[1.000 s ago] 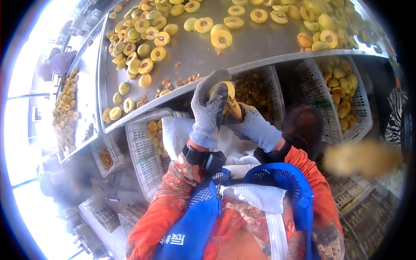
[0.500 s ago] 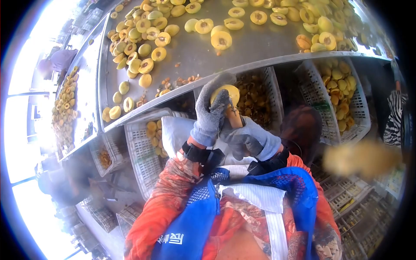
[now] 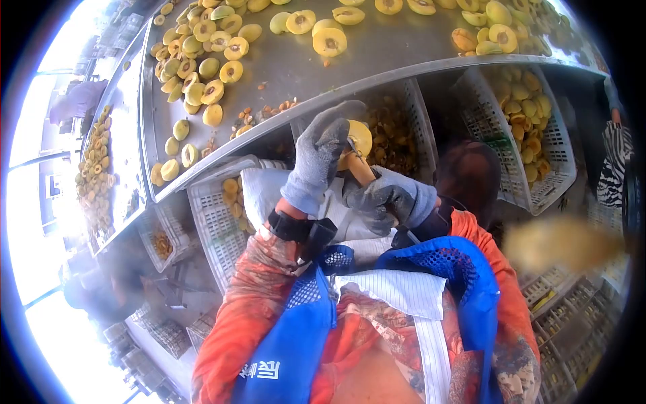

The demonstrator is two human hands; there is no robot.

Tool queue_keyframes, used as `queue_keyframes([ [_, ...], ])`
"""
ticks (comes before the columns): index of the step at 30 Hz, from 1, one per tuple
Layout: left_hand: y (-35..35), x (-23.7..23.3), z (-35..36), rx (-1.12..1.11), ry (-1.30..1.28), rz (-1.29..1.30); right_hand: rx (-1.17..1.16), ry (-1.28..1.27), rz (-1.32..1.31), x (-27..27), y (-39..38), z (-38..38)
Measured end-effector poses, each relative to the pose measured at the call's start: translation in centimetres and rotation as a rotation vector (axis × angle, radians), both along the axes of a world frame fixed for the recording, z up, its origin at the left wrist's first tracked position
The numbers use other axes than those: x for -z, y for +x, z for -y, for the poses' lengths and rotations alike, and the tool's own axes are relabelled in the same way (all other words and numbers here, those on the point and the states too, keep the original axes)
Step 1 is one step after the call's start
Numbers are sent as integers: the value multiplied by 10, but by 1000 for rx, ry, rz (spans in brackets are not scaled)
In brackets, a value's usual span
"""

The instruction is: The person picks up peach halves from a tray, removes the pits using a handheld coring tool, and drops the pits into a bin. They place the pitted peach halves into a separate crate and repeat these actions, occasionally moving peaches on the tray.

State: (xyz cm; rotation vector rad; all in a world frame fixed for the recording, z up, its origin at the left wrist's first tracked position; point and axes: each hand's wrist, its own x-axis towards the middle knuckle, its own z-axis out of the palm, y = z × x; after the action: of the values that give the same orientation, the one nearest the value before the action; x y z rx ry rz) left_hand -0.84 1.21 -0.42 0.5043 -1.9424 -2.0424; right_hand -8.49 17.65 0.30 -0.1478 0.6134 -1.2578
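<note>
My left hand (image 3: 317, 156), in a grey knit glove, holds a yellow peach half (image 3: 361, 137) in front of the table edge; its fingers curve past the fruit's far side. A wooden-handled pitting tool (image 3: 361, 171) is gripped in my right hand (image 3: 393, 198), also gloved. The tool's dark metal end meets the peach at its middle, and the exact contact is partly hidden by the left fingers. On the metal table (image 3: 282, 74) beyond lie many halved peaches (image 3: 214, 91), several with brown pits showing, and loose pits (image 3: 266, 110) near the edge.
Under the table stand a white plastic crate (image 3: 214, 222), a crate of fruit halves (image 3: 481, 111) at the right and another crate behind my hands. A striped cloth (image 3: 614, 165) hangs far right. A blurred person (image 3: 104, 286) is at the left. Stacked crates (image 3: 572, 337) sit lower right.
My left fingers have straightened and lifted somewhat off the peach's front. The peach and tool have shifted slightly, still together. The whole view has moved, so the table appears higher.
</note>
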Motion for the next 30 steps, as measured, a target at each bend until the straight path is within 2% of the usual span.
queue_keyframes([
  [2, -1, -1, 12, 192, 16, 24, 11, -70, 60, 8, 7, -3],
  [4, -7, -10, 22, 370, -28, 87, 43, 5, -10, 3, 11, -3],
  [7, -15, -16, 28, 472, -41, 156, 63, -111, 187, 20, 20, 0],
  [10, -6, 0, 12, 232, 124, 5, 53, -179, 299, 21, 20, 0],
  [13, 4, 11, -6, 76, 255, -54, 29, -78, 171, 10, 17, -8],
  [14, 5, 11, -4, 147, 119, -11, 14, -28, 102, 6, 14, -12],
  [17, 10, 3, 8, 395, 35, 174, -119, 168, -37, -7, 7, -16],
  [18, 10, 2, 8, 380, 40, 162, -164, 123, 66, -2, 7, -16],
  [21, 12, 1, 3, 229, 116, -51, -32, 9, 278, -1, 16, -10],
  [23, 14, 0, 1, 236, 83, -51, 28, 10, 187, 11, 26, -11],
  [28, 8, -5, 16, 383, 99, 54, 3, -69, 300, 9, 30, -5],
  [30, 6, -5, 12, 202, 120, -34, 46, -70, 279, 5, 30, 0],
])
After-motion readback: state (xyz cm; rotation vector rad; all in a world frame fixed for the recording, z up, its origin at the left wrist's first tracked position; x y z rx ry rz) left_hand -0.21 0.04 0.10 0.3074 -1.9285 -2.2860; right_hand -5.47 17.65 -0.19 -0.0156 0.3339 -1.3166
